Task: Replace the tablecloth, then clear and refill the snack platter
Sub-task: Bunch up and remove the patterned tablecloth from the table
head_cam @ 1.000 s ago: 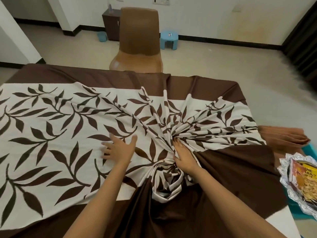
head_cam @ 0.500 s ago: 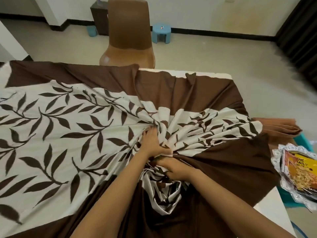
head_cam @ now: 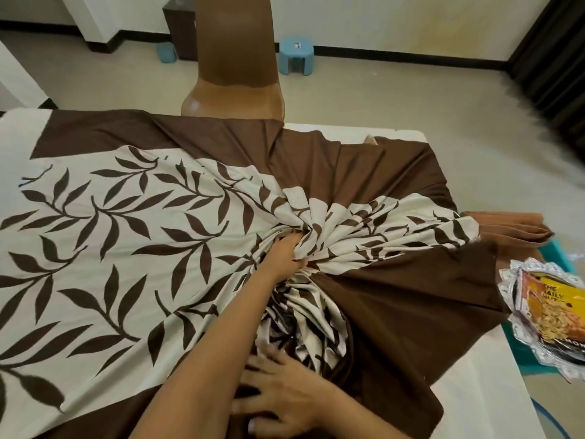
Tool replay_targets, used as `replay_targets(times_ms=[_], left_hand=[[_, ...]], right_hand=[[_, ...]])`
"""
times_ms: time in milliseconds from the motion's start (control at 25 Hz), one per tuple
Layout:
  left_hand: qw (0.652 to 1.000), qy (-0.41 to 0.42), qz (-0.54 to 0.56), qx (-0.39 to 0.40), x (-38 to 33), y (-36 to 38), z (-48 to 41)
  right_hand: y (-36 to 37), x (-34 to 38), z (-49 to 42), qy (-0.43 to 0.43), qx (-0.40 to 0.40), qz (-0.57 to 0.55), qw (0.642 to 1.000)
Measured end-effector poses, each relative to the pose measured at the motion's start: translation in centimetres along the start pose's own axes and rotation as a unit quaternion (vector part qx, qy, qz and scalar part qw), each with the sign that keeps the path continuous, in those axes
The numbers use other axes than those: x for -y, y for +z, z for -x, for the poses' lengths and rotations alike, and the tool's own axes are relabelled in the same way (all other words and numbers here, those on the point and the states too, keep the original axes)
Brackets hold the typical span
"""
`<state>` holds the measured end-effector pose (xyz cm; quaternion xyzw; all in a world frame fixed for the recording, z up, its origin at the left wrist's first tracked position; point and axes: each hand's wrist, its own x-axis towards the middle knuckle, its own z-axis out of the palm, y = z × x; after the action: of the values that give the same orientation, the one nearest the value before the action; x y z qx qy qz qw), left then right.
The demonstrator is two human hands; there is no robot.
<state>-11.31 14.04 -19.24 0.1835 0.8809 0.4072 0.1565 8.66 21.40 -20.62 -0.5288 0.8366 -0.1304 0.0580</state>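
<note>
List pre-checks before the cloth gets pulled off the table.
1. Left hand grips the bunched tablecloth: ok.
2. Right hand gripping: not ok, fingers spread flat on the folds.
3. Snack platter off the cloth: ok, it sits beyond the right edge of the table.
4. Cloth corner apart from the platter: cannot tell.
5. Cloth's left end free: cannot tell, out of frame.
</note>
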Motion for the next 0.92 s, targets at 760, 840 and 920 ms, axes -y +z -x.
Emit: replay_targets(times_ms=[760, 840, 920], left_hand=[[0.990, -0.106, -0.081, -0.049, 1.1, -0.6, 3.2], [0.993, -0.081, -0.069, -0.054, 1.2, -0.6, 3.5], [0.995, -0.051, -0.069, -0.057, 1.3, -0.5, 4.0]], right_hand=[[-7.9, -7.8, 4.4, 0.778, -0.279, -0.272, 0.494], [-7.5, -8.7, 3.3, 0.768, -0.350, -0.362, 0.396], [-7.7, -11.4, 2.7, 0.723, -0.448, -0.371, 0.373]])
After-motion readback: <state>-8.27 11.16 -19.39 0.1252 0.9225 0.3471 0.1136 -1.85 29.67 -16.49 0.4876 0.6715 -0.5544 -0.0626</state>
